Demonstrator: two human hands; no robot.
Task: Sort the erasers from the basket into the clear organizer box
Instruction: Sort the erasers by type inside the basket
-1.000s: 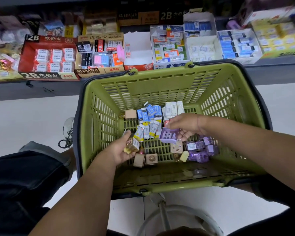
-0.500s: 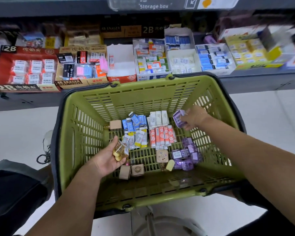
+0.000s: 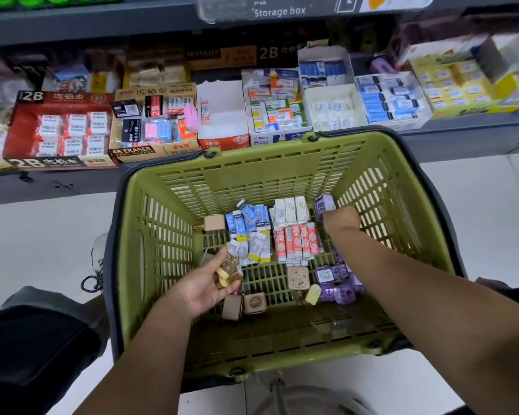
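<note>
We see a green basket (image 3: 282, 175) at the middle of the view, standing over a pale floor (image 3: 42, 229). Both hands reach into it.

The left hand (image 3: 203, 284) sits at about 8 o'clock on the basket floor, palm up. Its fingers are curled round a small gold eraser (image 3: 229, 269) in clear wrap. The right hand (image 3: 341, 220) is at about 2 o'clock, close to the far right wall. It grips a purple eraser pack (image 3: 325, 205), which sticks up above the knuckles. We cannot tell how its fingers lie, as only the back of the hand shows.

The other erasers lie loose on the basket floor:
- Blue erasers (image 3: 249, 218) are at 11 o'clock.
- White erasers (image 3: 291, 211) are at 12 o'clock, just beside the blue ones.
- Red erasers (image 3: 297, 242) lie in a row at the centre, touching the white ones.
- Purple erasers (image 3: 337, 284) are heaped at 4 o'clock, beside the right forearm.
- Tan cube erasers (image 3: 244, 304) are at 6 o'clock, near the left hand.

Beyond the basket, from 10 to 2 o'clock, a shelf (image 3: 462, 139) carries open display boxes (image 3: 153, 124) of erasers. At 12 o'clock, on the shelf above, a clear box (image 3: 231, 10) bears the words "Storage box".
</note>
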